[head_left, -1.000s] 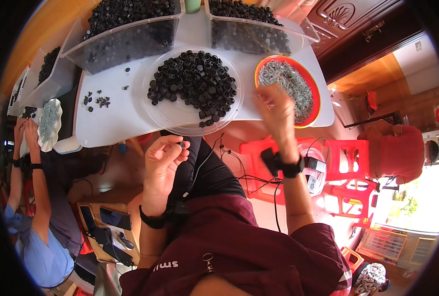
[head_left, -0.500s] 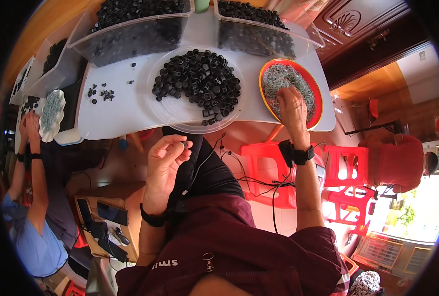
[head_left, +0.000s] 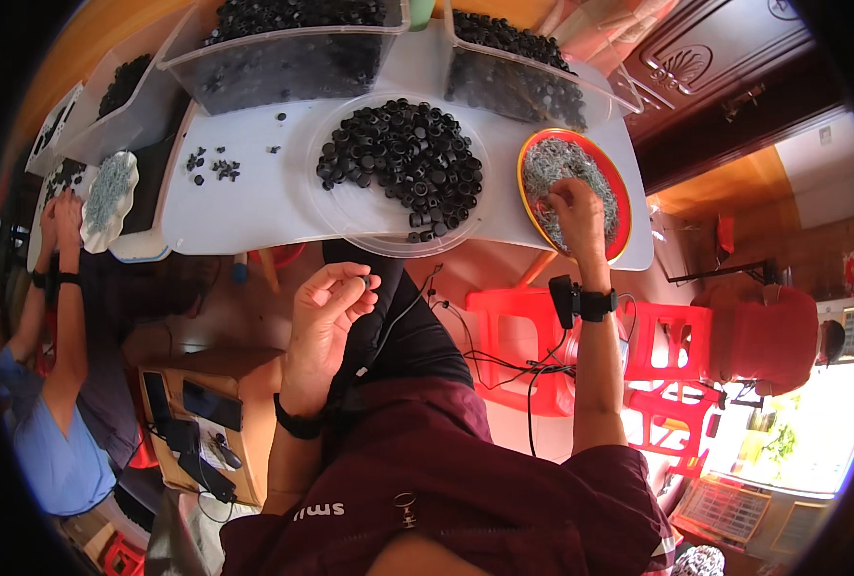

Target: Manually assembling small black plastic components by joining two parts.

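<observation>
Just in front of the table edge, my left hand (head_left: 326,312) pinches a small black cap (head_left: 368,281) between thumb and fingertips. My right hand (head_left: 580,216) reaches into the red bowl with a yellow rim (head_left: 623,206). Its fingers are closed together among thin silvery-grey pieces (head_left: 552,163), too small to name; anything between the fingertips is hidden. A round clear tray (head_left: 313,192) lies on the table between the two hands, beyond the left one. Heaped in the tray are black round caps (head_left: 398,158).
Clear plastic bins (head_left: 283,72) of black parts line the back of the white table (head_left: 254,216). Loose black bits (head_left: 225,170) lie at left. Beside me a person in blue (head_left: 57,432) works near a scalloped dish (head_left: 110,202). Red stools (head_left: 504,317) and cables stand at right.
My right hand has drawn its fingers closer together within the bowl's grey pieces. The view has shifted slightly, and my left hand keeps its pinch on the black cap.
</observation>
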Motion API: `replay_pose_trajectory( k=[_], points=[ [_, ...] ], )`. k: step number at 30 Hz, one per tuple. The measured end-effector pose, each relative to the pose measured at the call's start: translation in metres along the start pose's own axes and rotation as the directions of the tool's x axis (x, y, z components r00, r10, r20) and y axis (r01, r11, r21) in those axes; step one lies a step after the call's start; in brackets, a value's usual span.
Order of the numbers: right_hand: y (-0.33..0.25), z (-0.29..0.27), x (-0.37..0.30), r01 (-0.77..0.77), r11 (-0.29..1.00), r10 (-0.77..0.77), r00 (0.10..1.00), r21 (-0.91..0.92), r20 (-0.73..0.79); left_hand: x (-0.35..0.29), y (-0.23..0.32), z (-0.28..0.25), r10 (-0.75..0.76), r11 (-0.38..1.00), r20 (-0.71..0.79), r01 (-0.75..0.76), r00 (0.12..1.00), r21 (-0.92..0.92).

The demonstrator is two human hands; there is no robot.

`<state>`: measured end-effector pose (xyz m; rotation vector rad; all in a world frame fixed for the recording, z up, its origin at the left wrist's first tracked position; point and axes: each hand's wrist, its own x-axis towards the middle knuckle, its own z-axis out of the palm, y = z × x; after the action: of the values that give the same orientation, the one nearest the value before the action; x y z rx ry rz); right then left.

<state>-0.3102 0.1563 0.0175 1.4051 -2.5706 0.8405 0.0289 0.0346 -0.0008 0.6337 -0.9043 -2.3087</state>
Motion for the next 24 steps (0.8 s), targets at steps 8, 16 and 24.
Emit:
replay_pose_trajectory(
  k=[8, 16, 24],
  points=[
    [0.003, -0.01, -0.002, -0.229, 0.885, 0.231, 0.972, 0.405, 0.043, -0.001, 0.002, 0.0, -0.014, 1.0, -0.021, 0.013, 1.0, -0.028],
    [-0.006, -0.025, 0.001, -0.358, 0.796, 0.362, 0.928, 0.488, 0.089, -0.001, 0.0, -0.001, -0.008, 0.999, -0.02, 0.008, 1.0, -0.041],
    [0.003, -0.017, 0.002, -0.214, 0.773, 0.278, 0.961, 0.597, -0.015, -0.003, 0.0, -0.005, 0.03, 0.999, 0.005, -0.03, 1.0, -0.031]
  ],
)
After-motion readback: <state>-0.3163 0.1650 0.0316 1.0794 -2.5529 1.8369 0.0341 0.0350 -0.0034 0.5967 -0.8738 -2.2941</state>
